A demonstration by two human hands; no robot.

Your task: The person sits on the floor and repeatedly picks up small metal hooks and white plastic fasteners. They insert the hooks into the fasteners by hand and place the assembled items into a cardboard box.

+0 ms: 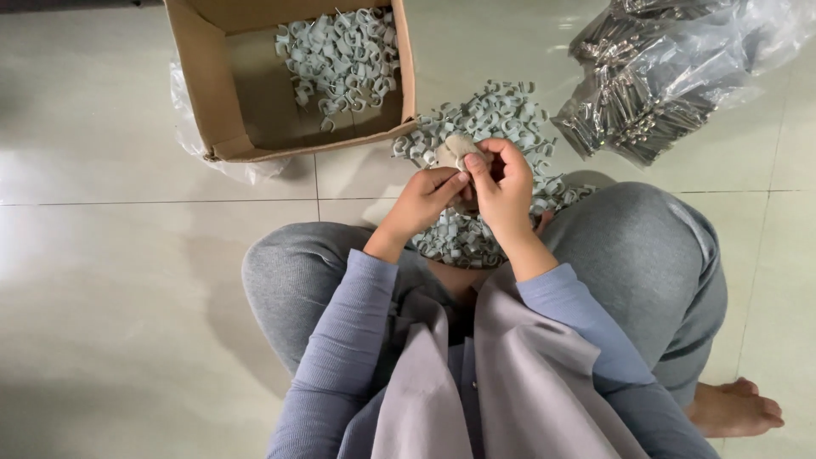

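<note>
Two hands meet above a loose heap of pale grey-green cable clips [476, 170], and between them sits a single small clip [457, 150] of the same kind, raised clear of the heap. Left hand [422, 202]: the grip is closed to a pinch, thumb and forefinger pressed to the near side of the small clip. Right hand [503, 180]: the grip is likewise closed, fingers curled over and fingertips bearing on the far side of the small clip, so that both hands hold it at once; whether anything else is held within the fingers cannot be told. The heap lies on the tiled floor [110, 255] directly in front of the seated person, spreading from just beside the box down to the gap between the bent knees, where part of it is hidden by the forearms. Both forearms wear blue-grey ribbed sleeves [340, 340]; the legs are in grey trousers [654, 255], and one bare foot [735, 410] shows at the lower right. An open cardboard box [208, 93] stands on the floor at upper left, near the heap, with a further batch of clips [340, 55] gathered in its far right corner; clear plastic film shows under its left edge. Clear plastic bags of metal nails [654, 85] lie at upper right, apart from the hands.
</note>
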